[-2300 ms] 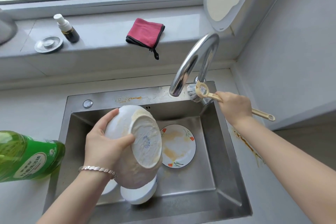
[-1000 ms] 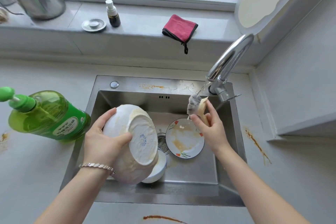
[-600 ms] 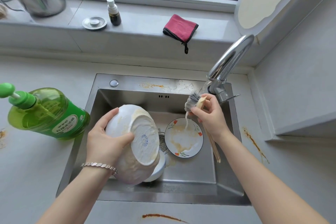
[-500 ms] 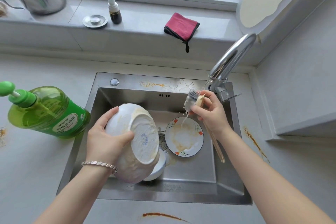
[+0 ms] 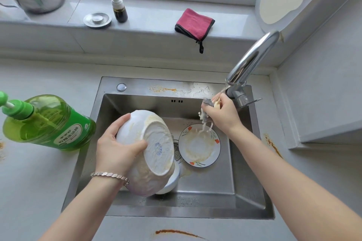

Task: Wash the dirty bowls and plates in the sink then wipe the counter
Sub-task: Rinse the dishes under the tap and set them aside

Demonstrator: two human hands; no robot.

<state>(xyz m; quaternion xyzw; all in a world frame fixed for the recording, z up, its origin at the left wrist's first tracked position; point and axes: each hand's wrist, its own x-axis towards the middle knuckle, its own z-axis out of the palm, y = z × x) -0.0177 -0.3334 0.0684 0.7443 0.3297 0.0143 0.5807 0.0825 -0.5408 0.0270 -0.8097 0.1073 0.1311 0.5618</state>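
At the bottom edge a brown streak (image 5: 176,232) crosses the counter (image 5: 29,182). Just above it in the frame, over the left half of the sink (image 5: 250,182), the left hand (image 5: 117,146) grips a large white bowl (image 5: 150,148). The thumb is hooked over its foot ring and the fingers are spread on its outer wall. The bowl is tilted with its underside to the camera, smeared yellowish, and its inside cannot be seen. It hides most of a small white bowl (image 5: 173,182) on the sink floor and part of the drain strainer (image 5: 177,150).

To the right a flower-edged plate (image 5: 199,146) lies flat in the sink, filmed with yellow residue. Above it the right hand (image 5: 223,117) is closed round a brush (image 5: 208,102). Only the bristles and a bit of the pale head show. Water from the faucet (image 5: 252,60) runs over them and falls milky onto the plate.

At mid left a green soap bottle (image 5: 49,121) is cut off by the frame. On the sill at the top lies a red cloth (image 5: 194,23).
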